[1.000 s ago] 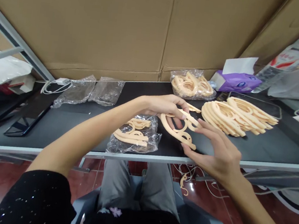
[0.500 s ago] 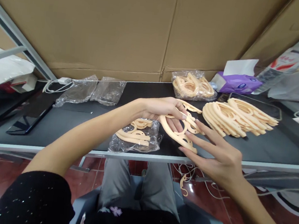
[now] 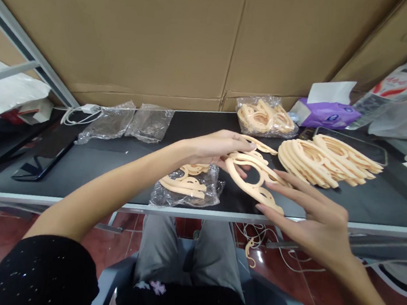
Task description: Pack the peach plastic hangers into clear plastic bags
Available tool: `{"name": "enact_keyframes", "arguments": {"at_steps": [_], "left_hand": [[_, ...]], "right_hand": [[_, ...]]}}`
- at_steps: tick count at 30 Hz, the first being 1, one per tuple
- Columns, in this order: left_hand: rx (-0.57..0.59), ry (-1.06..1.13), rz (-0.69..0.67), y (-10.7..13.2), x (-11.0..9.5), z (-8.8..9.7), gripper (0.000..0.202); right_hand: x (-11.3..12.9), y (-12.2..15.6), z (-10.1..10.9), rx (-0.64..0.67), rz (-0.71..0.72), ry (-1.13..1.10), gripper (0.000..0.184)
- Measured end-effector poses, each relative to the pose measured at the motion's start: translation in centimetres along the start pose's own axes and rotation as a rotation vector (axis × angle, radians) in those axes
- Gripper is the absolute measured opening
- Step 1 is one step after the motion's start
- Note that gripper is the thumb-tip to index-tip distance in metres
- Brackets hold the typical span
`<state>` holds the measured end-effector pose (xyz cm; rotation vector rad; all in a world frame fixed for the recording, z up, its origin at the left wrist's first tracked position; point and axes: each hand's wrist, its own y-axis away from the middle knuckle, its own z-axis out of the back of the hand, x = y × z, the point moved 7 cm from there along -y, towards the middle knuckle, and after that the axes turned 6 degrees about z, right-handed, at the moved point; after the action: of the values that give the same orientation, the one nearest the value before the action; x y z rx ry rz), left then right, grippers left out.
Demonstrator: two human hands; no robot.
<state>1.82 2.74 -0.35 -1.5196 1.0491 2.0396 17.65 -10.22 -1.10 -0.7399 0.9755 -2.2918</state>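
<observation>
My left hand (image 3: 218, 149) pinches the far end of a peach-coloured curved plastic piece (image 3: 250, 180) above the black table (image 3: 113, 171). My right hand (image 3: 313, 219) has its fingers stretched out, with the fingertips touching the near end and right side of the same piece. Just left of the piece lies a clear bag of the same parts (image 3: 187, 185). A loose part (image 3: 261, 145) lies behind my left hand.
A fanned stack of curved pieces (image 3: 325, 159) lies at the right, with a filled clear bag (image 3: 266, 116) and a purple tissue box (image 3: 327, 114) behind. Empty clear bags (image 3: 126, 121) and a white cable lie at the left. Cardboard boxes (image 3: 147, 33) wall off the back. One piece lies on the floor (image 3: 251, 251).
The held piece has shifted a little to the right and lies flatter. My right hand's fingers have straightened from a curled grip to flat fingertip contact.
</observation>
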Motion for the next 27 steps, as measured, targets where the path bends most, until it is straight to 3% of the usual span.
{"name": "enact_keyframes", "arguments": {"at_steps": [2,4,6,10,14,21,27], "left_hand": [[-0.235,-0.254,-0.045,1.6,-0.6,1.4,0.02],[-0.378,-0.602,-0.076,3.3,-1.3,1.7,0.021],[-0.416,-0.896,-0.044,4.3,-1.2,1.3,0.029],[-0.394,-1.25,0.236,4.1,0.4,1.2,0.065],[-0.289,-1.35,0.324,3.3,0.5,1.3,0.063],[-0.168,-1.313,0.415,4.7,0.1,1.9,0.028],[-0.289,-1.187,0.318,6.2,-0.8,2.8,0.023]], "right_hand": [[-0.8,0.4,0.7,0.022,-0.047,-0.01,0.031],[-1.7,0.9,1.0,0.063,-0.088,-0.025,0.032],[-2.4,1.3,0.9,0.114,-0.108,-0.047,0.034],[-2.8,1.5,0.5,0.166,-0.086,-0.066,0.036],[-2.6,1.9,0.4,0.174,-0.083,-0.052,0.036],[-2.9,2.4,0.5,0.182,-0.154,-0.106,0.036],[-0.8,0.4,-1.0,0.231,-0.197,-0.237,0.037]]}}
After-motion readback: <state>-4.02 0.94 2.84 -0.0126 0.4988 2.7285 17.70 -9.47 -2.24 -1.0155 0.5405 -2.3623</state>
